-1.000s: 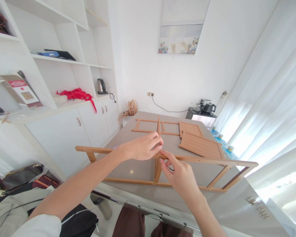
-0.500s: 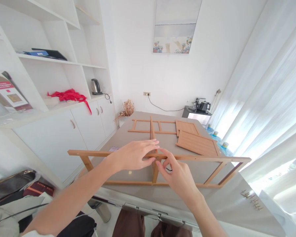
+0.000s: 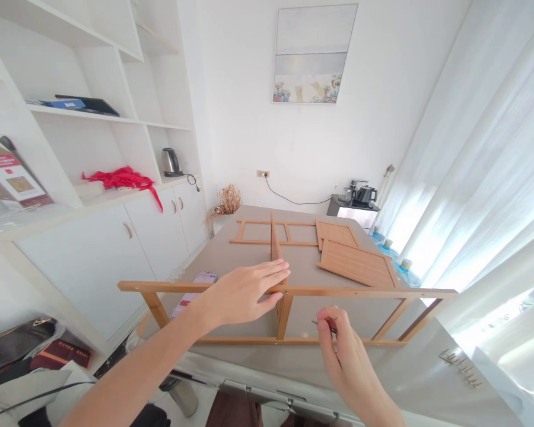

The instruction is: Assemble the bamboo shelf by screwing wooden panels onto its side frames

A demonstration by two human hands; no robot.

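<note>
Our left hand [image 3: 249,290] gripped the panel [image 3: 275,243] where it met the frame [image 3: 360,292], upright on the table [image 3: 222,258], seemingly to steady both. Our right hand [image 3: 345,350], clear of the frame, pinched a thin tool [image 3: 315,322]; screws [image 3: 450,357] lay rightward, probably for easy reach.

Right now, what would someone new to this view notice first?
The long wooden frame stands out first, on edge across the near side of the table, with the left hand resting where a wooden panel meets it. Next is the right hand, holding a thin dark piece right of the frame's middle upright. Bright red cloth also catches the eye, on the left-side shelf.
</note>
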